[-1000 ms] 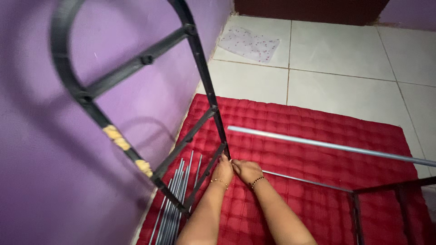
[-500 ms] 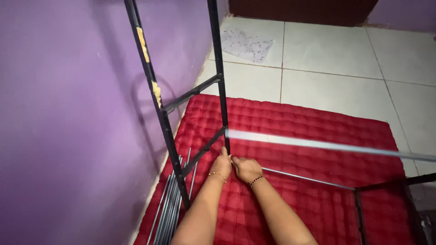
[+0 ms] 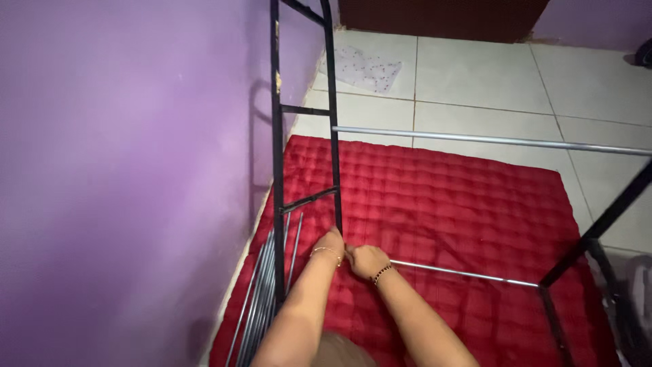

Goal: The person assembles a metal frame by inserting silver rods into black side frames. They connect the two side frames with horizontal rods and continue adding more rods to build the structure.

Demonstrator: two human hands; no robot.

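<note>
A black metal frame with crossbars stands upright beside the purple wall. My left hand grips the foot of its right upright post. Touching it, my right hand closes around the end of a low silver rod where that rod meets the post. Both wrists wear bracelets. A second silver rod runs higher up from the post toward the right edge. Everything sits over a red quilted mat.
Several loose silver rods lie on the mat's left edge by the purple wall. Another black frame stands at the right. White tiled floor lies beyond, with a speckled paper sheet and a dark door base.
The black frame has swung from leaning over to standing upright. The upper silver rod has risen with it. Both hands have stayed at the foot of the post.
</note>
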